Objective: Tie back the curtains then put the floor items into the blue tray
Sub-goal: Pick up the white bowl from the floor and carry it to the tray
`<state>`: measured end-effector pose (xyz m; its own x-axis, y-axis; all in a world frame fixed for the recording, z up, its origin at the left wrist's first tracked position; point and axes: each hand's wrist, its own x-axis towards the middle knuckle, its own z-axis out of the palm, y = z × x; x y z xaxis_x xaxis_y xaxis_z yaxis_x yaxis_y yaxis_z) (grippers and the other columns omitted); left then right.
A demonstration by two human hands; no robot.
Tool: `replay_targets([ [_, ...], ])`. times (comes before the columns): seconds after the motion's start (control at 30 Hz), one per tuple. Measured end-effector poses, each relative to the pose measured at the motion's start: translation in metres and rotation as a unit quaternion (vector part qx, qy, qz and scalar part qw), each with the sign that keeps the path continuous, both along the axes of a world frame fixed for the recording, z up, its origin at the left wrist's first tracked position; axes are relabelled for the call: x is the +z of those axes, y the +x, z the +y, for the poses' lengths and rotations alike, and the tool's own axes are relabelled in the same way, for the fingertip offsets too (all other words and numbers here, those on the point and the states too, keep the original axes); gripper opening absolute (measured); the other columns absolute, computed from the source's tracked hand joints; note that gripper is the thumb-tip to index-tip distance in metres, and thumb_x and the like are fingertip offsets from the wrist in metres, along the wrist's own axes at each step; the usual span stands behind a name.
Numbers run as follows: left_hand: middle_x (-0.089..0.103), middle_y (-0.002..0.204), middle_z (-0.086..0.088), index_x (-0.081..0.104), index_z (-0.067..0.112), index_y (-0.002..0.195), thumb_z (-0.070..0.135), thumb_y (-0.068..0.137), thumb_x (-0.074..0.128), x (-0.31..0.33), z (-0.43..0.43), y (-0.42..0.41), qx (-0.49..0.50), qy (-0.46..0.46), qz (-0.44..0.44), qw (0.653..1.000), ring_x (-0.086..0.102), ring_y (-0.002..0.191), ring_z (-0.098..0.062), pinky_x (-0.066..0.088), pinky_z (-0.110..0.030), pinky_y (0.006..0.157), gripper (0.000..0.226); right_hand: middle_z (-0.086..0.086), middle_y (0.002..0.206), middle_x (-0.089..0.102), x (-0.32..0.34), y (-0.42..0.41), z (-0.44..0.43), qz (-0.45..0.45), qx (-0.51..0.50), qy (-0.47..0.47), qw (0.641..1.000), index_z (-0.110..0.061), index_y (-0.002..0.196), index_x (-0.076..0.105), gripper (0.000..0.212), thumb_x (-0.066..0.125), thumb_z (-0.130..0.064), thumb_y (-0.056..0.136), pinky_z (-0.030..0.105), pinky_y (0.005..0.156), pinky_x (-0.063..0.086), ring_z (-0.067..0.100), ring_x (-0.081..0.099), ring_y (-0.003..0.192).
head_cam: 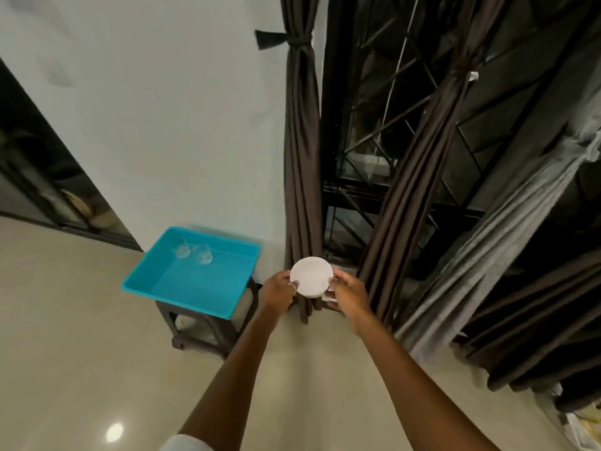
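Note:
Both hands hold a stack of round white plates (311,277) in the air, in front of the left curtain's foot. My left hand (277,291) grips its left edge, and my right hand (347,293) grips its right edge. The blue tray (208,296) rests on a dark stool to the left of the plates, with two clear glasses (192,252) lying in its far part. The left brown curtain (300,151) is gathered by a dark tie (286,40). The right brown curtain (432,151) is bunched too, high up.
The dark plastic stool (208,333) stands on a beige tiled floor (81,336) against a white wall. A window with a black metal grille (367,164) lies between the curtains. A grey sheer curtain (507,222) and more brown drapes hang at the right. A dark doorway (39,177) opens at far left.

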<state>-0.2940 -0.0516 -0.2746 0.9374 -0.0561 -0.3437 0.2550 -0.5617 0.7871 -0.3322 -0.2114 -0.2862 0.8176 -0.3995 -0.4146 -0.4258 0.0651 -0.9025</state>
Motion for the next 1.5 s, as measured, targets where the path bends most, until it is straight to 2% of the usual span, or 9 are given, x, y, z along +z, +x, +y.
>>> replay_targets([
  [0.1,0.067,0.128,-0.011,0.061,0.015,0.135,0.031,0.100,0.059,0.004,0.045,0.005,0.019,-0.018,-0.015,1.000,0.065,0.112,-0.031,0.055,-0.047,0.101,0.038,0.002,0.113,0.074,0.007,0.011,0.041,-0.012,0.011,-0.014,1.000,-0.027,0.125,0.068,0.030,0.060,-0.017,0.099,0.029,0.068,0.059,0.018,0.073,0.092],
  [0.3,0.065,0.132,-0.012,0.061,0.009,0.135,0.024,0.099,0.061,0.003,0.112,0.030,0.045,0.000,-0.022,0.999,0.062,0.119,-0.034,0.050,-0.048,0.105,0.039,0.003,0.122,0.070,0.011,0.039,0.109,-0.023,0.030,-0.018,0.999,-0.020,0.132,0.065,0.031,0.060,-0.017,0.101,0.030,0.077,0.062,0.017,0.070,0.097],
  [0.47,0.064,0.135,-0.013,0.060,0.010,0.136,0.036,0.084,0.063,-0.009,0.151,0.062,0.082,-0.028,0.003,0.996,0.062,0.122,-0.033,0.051,-0.048,0.106,0.058,0.003,0.117,0.070,0.013,0.069,0.144,-0.036,0.059,-0.001,0.998,-0.019,0.128,0.065,0.027,0.058,-0.014,0.103,0.021,0.065,0.056,0.011,0.069,0.090],
  [0.57,0.064,0.135,-0.012,0.060,0.012,0.135,0.027,0.092,0.065,-0.014,0.167,0.090,0.086,-0.029,0.009,0.996,0.062,0.122,-0.032,0.050,-0.048,0.106,0.046,0.006,0.123,0.070,0.007,0.099,0.161,-0.020,0.061,0.002,0.998,-0.017,0.132,0.064,0.031,0.060,-0.013,0.101,0.025,0.069,0.058,0.021,0.071,0.100],
  [0.83,0.070,0.125,-0.009,0.063,0.014,0.133,0.017,0.091,0.069,-0.027,0.198,0.153,0.117,-0.028,0.033,0.992,0.067,0.112,-0.028,0.055,-0.049,0.099,0.042,0.003,0.115,0.073,-0.031,0.181,0.188,0.019,0.085,0.003,0.996,-0.019,0.127,0.067,0.027,0.061,-0.019,0.100,0.032,0.074,0.061,0.021,0.075,0.094],
  [0.97,0.071,0.122,-0.007,0.064,0.017,0.132,0.019,0.090,0.069,-0.040,0.206,0.185,0.114,-0.012,0.052,0.992,0.067,0.109,-0.027,0.056,-0.048,0.097,0.042,0.002,0.114,0.074,-0.045,0.211,0.196,0.037,0.090,-0.010,0.995,-0.020,0.128,0.067,0.029,0.060,-0.023,0.100,0.037,0.080,0.064,0.019,0.075,0.092],
  [1.17,0.070,0.116,-0.008,0.067,0.014,0.122,0.009,0.093,0.059,-0.056,0.213,0.218,0.086,-0.011,0.078,0.993,0.066,0.108,-0.030,0.056,-0.048,0.098,0.031,0.002,0.118,0.071,-0.051,0.236,0.205,0.067,0.110,-0.056,0.990,-0.022,0.130,0.066,0.030,0.054,-0.027,0.103,0.021,0.064,0.053,0.020,0.068,0.102],
  [1.33,0.068,0.113,-0.008,0.067,0.014,0.120,0.012,0.089,0.054,-0.079,0.225,0.241,0.051,-0.026,0.124,0.991,0.063,0.109,-0.031,0.055,-0.049,0.099,0.034,0.004,0.114,0.068,-0.069,0.258,0.221,0.112,0.106,-0.074,0.985,-0.017,0.127,0.066,0.029,0.049,-0.023,0.105,0.032,0.081,0.058,0.023,0.066,0.102],
  [1.5,0.069,0.109,-0.008,0.068,0.018,0.112,0.011,0.087,0.053,-0.104,0.247,0.285,0.018,-0.027,0.162,0.986,0.066,0.103,-0.031,0.059,-0.048,0.093,0.030,0.006,0.120,0.067,-0.094,0.289,0.247,0.163,0.091,-0.079,0.979,-0.017,0.125,0.064,0.026,0.049,-0.025,0.105,0.031,0.079,0.058,0.023,0.065,0.105],
])
